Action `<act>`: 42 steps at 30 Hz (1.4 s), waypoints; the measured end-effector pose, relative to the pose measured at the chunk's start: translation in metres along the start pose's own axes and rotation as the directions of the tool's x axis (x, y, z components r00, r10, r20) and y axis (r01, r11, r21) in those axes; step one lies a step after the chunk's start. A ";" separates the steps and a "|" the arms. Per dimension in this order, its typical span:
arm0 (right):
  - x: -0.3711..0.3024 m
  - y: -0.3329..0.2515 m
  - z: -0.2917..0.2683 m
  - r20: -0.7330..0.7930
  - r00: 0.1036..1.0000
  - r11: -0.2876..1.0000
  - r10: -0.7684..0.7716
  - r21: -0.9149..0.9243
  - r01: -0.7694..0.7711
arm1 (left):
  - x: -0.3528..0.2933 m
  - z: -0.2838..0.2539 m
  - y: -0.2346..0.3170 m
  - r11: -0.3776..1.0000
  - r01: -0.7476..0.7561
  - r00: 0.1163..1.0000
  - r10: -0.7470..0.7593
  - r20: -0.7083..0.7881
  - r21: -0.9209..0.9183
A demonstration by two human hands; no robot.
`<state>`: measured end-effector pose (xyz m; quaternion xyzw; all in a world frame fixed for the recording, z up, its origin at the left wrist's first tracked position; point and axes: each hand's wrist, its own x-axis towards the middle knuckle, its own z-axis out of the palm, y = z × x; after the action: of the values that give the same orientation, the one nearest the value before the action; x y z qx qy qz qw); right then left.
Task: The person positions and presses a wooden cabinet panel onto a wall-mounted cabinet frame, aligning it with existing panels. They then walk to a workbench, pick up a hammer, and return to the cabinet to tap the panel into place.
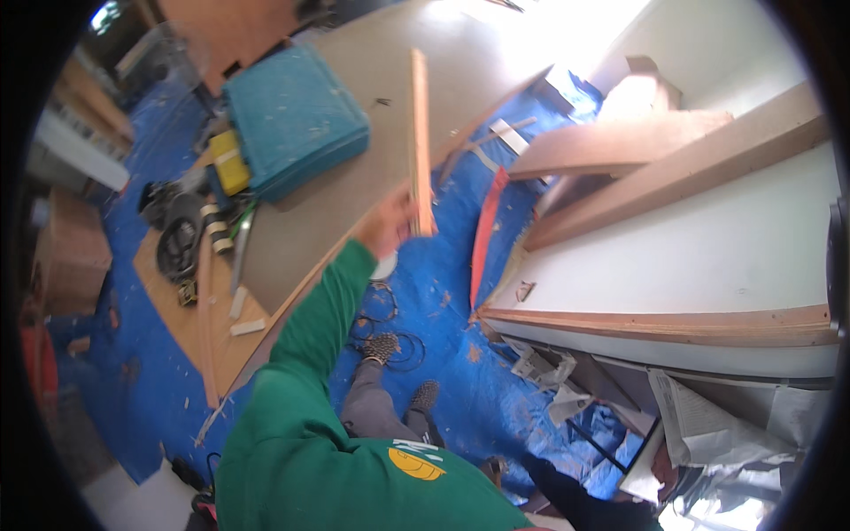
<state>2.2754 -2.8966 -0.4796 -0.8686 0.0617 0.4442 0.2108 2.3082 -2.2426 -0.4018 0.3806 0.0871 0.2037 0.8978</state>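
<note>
My left hand, at the end of a stretched-out green sleeve, is closed around the lower end of a narrow wooden strip. The strip stands nearly upright in the picture, its far end reaching over the large brown board that serves as a work surface. Left of the strip, a teal case lies on that board. My right hand does not show.
Tools, a yellow box and a black-and-tan roll crowd the board's left side. Blue sheeting with scraps and a dark cable covers the floor by my feet. A white wood-edged panel stands at right.
</note>
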 end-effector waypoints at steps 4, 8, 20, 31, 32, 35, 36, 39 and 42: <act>0.051 -0.025 -0.029 0.136 0.959 0.955 -0.251 -0.127 0.268 | -0.167 0.109 0.032 0.992 0.050 0.998 -0.054 -0.030 -0.114; 0.089 -0.080 -0.041 0.280 0.870 0.833 -0.406 -0.278 0.479 | -0.270 0.166 -0.002 0.932 0.245 0.951 -0.177 -0.255 0.268; 0.063 -0.136 0.041 0.649 0.618 0.419 -0.444 -0.459 0.783 | -0.623 0.224 -0.005 0.868 0.182 0.270 0.409 -0.872 0.463; -0.228 -0.177 0.353 0.875 0.331 0.021 -0.354 -0.347 0.938 | -0.896 0.020 -0.023 0.895 -0.222 -0.125 0.367 -0.922 0.387; -0.248 -0.179 0.381 0.901 0.275 0.005 -0.335 -0.290 0.957 | -0.924 0.004 -0.020 0.906 -0.281 -0.072 0.309 -0.948 0.317; -0.330 -0.202 0.434 0.933 0.287 0.058 -0.217 -0.282 0.958 | -0.993 -0.020 -0.011 0.835 -0.527 0.124 0.263 -0.957 0.161; -0.345 -0.208 0.452 0.937 0.282 0.066 -0.208 -0.274 0.959 | -1.006 -0.017 -0.001 0.738 -0.663 0.199 0.335 -0.921 0.125; -0.380 -0.225 0.500 0.941 0.291 0.098 -0.170 -0.278 0.956 | -1.032 -0.010 0.035 0.626 -0.768 0.166 0.397 -0.903 0.134; -0.412 -0.246 0.552 0.932 0.334 0.101 -0.139 -0.322 0.941 | -1.052 -0.038 0.050 0.701 -0.620 -0.035 0.423 -0.906 0.352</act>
<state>1.6901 -2.4748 -0.3597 -0.5121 -0.6433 0.5598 -0.1021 1.3323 -2.6412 -0.3911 0.0985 0.4495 0.7199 0.5197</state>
